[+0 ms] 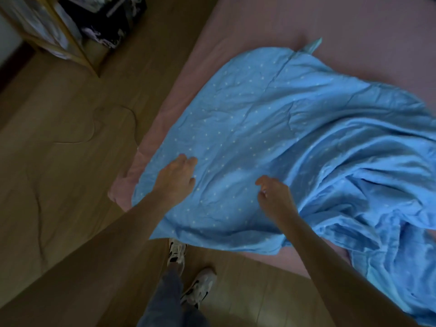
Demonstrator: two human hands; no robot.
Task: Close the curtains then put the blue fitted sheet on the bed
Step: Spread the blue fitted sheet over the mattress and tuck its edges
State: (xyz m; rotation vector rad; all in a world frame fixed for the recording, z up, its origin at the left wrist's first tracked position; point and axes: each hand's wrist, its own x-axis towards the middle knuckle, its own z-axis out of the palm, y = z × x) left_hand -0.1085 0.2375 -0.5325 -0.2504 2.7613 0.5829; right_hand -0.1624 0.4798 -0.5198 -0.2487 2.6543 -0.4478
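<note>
spreading the light blue, white-dotted fitted sheet (271, 119), heaped centre-right on the pink mattress (365, 24), is best begun at the lower-centre corner. the left hand (177, 178) is laid flat on it; whether the curled right hand (273, 197) pinches cloth cannot be told.

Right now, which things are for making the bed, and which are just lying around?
For the job: blue fitted sheet, bed, left hand flat on the sheet, right hand.
Just lying about: wooden shelf, dark patterned thing beside it, thin cord on the floor.
</note>
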